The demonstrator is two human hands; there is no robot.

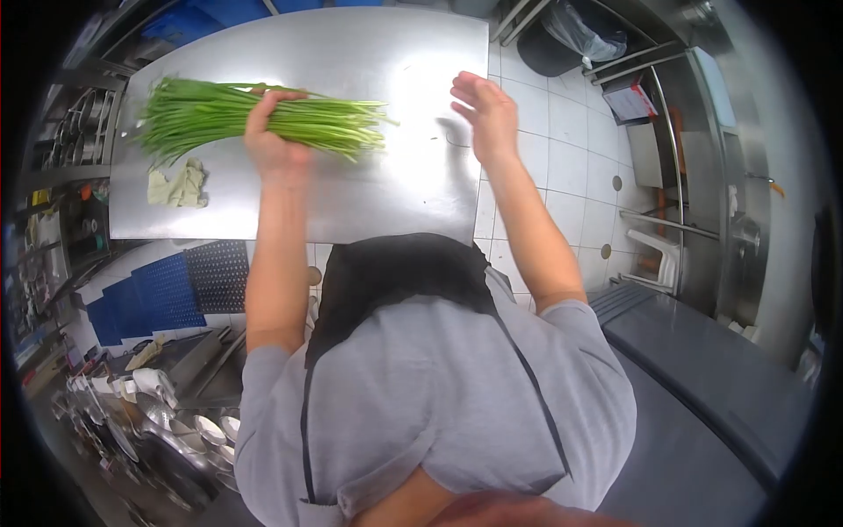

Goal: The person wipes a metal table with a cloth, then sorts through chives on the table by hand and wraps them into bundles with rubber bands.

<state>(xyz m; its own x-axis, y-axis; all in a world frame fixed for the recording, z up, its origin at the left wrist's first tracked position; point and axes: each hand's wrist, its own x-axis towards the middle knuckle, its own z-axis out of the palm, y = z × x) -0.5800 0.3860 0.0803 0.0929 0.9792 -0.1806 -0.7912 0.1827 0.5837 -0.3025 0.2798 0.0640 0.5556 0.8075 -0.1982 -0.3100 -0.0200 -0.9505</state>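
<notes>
A long bunch of green garlic chives (206, 114) lies across the metal table, leafy tips to the left and paler stem ends to the right. My left hand (279, 136) is wrapped over the bunch, closed on it, with the thumb on the near side and some fingers hidden by the stalks. My right hand (489, 112) is held by the table's right edge, apart from the stem ends. It holds nothing, and its fingers are stretched out. A crumpled pale green cloth (180, 185) rests below the leafy end.
The steel table (378, 198) stands before me, small dark scraps on its right part. Beyond its right edge are a tiled floor (571, 149) and a lined black bin (562, 44). Shelves of pans (83, 123) stand left; blue mats (158, 294) lie lower left.
</notes>
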